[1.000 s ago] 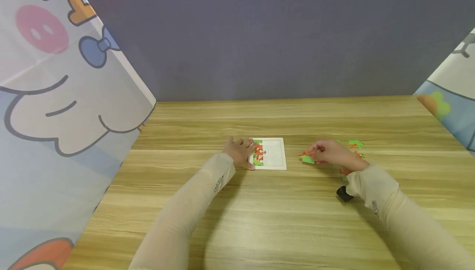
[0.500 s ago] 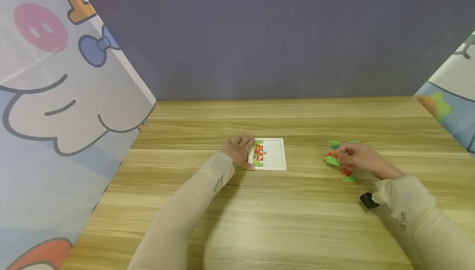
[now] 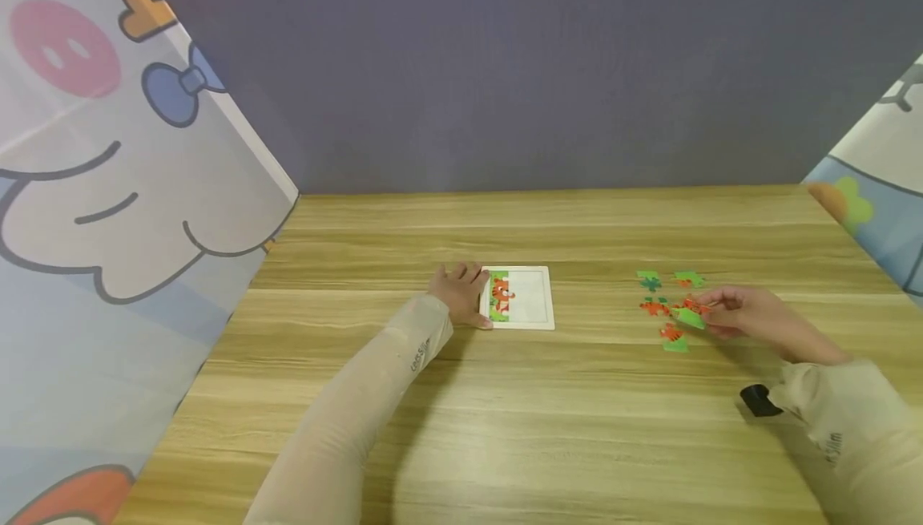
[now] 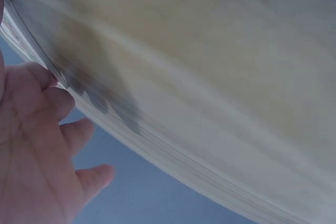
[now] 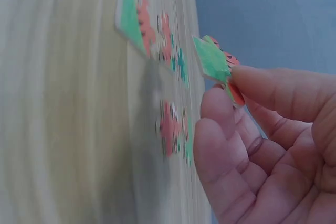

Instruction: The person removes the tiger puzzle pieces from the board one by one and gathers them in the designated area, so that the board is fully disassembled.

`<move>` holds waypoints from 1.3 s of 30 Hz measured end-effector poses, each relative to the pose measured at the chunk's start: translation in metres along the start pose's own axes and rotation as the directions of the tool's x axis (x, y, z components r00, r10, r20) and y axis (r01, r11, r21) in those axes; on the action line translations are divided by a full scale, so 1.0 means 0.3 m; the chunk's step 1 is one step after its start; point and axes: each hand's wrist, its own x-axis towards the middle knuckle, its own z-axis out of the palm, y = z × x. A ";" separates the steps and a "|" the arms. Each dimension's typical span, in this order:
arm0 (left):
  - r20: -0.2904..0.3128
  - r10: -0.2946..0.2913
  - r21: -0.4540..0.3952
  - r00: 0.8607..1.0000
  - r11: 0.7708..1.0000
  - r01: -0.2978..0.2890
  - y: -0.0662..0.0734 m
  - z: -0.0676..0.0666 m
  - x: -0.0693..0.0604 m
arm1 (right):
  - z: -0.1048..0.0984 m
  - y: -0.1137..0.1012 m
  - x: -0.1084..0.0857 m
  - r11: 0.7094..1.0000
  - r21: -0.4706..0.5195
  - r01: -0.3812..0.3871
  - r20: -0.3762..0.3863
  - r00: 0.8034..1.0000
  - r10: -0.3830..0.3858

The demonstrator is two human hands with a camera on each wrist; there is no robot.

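My left hand [image 3: 459, 295] rests at the left edge of a white puzzle frame [image 3: 551, 300], its fingers fairly straight and the thumb at the lower corner. Joined pieces with an orange tiger [image 3: 501, 292] fill the frame's left side; the right side is bare white. In my right hand [image 3: 750, 315] a green and orange puzzle piece [image 5: 212, 60] is pinched between thumb and fingers, raised above the table. Several loose puzzle pieces [image 3: 674, 338] lie just left of that hand; one is partly hidden behind the held piece.
The wooden table [image 3: 577, 429] runs back to a grey wall panel [image 3: 548, 68]. Cartoon-printed panels stand at the left [image 3: 144, 212] and right. A black object [image 3: 759, 401] sits at the right wrist, by the sleeve.
The right hand has moved rightward from near the frame to the loose pieces, carrying its puzzle piece. More of the loose pieces show now. The left hand stays at the frame.
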 end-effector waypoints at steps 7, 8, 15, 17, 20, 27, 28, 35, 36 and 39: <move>0.014 0.003 -0.008 1.000 1.000 -0.003 -0.003 0.004 0.005 | -0.021 0.042 -0.033 0.998 0.055 -0.012 -0.012 1.000 0.013; 0.019 0.004 -0.012 1.000 1.000 -0.003 -0.003 0.004 0.004 | -0.022 0.047 -0.037 0.998 0.061 -0.012 -0.014 1.000 0.013; 0.039 -0.010 -0.034 0.999 0.999 0.012 -0.005 0.008 0.007 | -0.027 0.083 -0.038 0.990 0.141 0.007 -0.014 1.000 -0.005; 0.034 -0.012 -0.025 0.999 1.000 0.013 -0.004 0.006 0.007 | -0.035 0.094 -0.038 0.985 0.170 0.006 -0.008 1.000 -0.004; 0.034 -0.017 -0.016 0.999 1.000 0.017 -0.001 0.002 0.010 | -0.049 0.106 -0.035 0.980 0.199 0.001 0.023 1.000 -0.005; 0.024 -0.015 0.005 1.000 1.000 0.015 0.003 -0.002 0.008 | -0.071 0.106 -0.024 0.993 0.114 0.004 0.126 0.992 -0.019; 0.024 -0.013 0.006 1.000 1.000 0.013 0.003 -0.004 0.006 | -0.072 0.105 -0.021 0.994 0.107 0.006 0.137 0.990 -0.021; 0.018 -0.005 -0.001 1.000 1.000 0.005 0.004 -0.010 -0.002 | -0.080 0.101 -0.007 0.996 0.085 -0.013 0.181 0.983 -0.003; 0.020 -0.005 -0.002 1.000 1.000 0.005 0.004 -0.010 -0.002 | -0.081 0.102 -0.007 0.997 0.081 -0.017 0.187 0.982 0.001; 0.018 -0.006 -0.003 1.000 1.000 0.006 0.004 -0.008 -0.002 | -0.082 0.108 -0.011 0.998 0.070 -0.005 0.203 0.979 -0.009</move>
